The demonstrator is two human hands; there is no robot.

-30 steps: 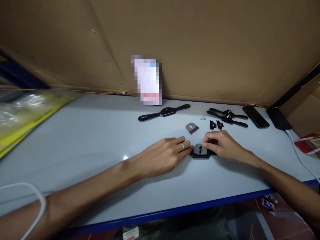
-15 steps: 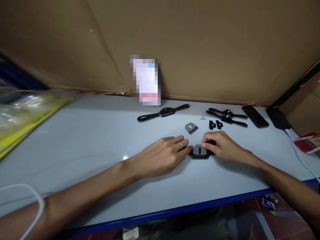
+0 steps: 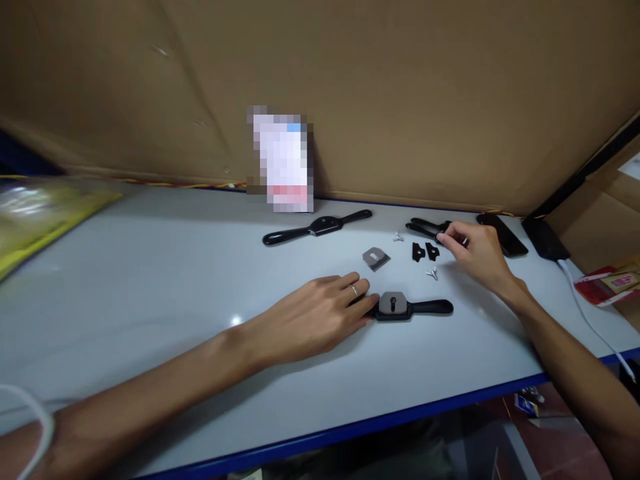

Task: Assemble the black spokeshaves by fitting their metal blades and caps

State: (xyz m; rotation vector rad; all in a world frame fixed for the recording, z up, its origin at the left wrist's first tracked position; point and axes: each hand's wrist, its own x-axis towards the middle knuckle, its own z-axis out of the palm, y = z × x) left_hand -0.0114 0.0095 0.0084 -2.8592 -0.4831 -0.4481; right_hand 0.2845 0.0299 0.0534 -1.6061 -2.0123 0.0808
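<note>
My left hand (image 3: pixel 335 313) lies low on the table, its fingers closed on the left handle of a black spokeshave (image 3: pixel 431 307). A grey blade (image 3: pixel 387 303) sits flat on that spokeshave's body, with a dark screw post poking through its slot. My right hand (image 3: pixel 477 257) is at the back right, thumb and index finger pinched at two more black spokeshaves (image 3: pixel 423 229); what lies between the fingertips is hidden. Between my hands are a loose slotted blade (image 3: pixel 375 258), two small black plates (image 3: pixel 419 252) and a silver wing screw (image 3: pixel 433 273). Another wing screw (image 3: pixel 398 237) lies farther back.
A bare black spokeshave body (image 3: pixel 325 227) lies toward the back, before a blurred upright card (image 3: pixel 285 163). At the right are a phone (image 3: pixel 505 235), a black device (image 3: pixel 545 239) with a white cable, and red packaging (image 3: pixel 607 280). A yellow-edged plastic packet (image 3: pixel 55 220) is at left.
My right hand has left the near spokeshave and moved back and right to the two spokeshaves, uncovering the right handle and a wing screw. My left hand stays on the handle.
</note>
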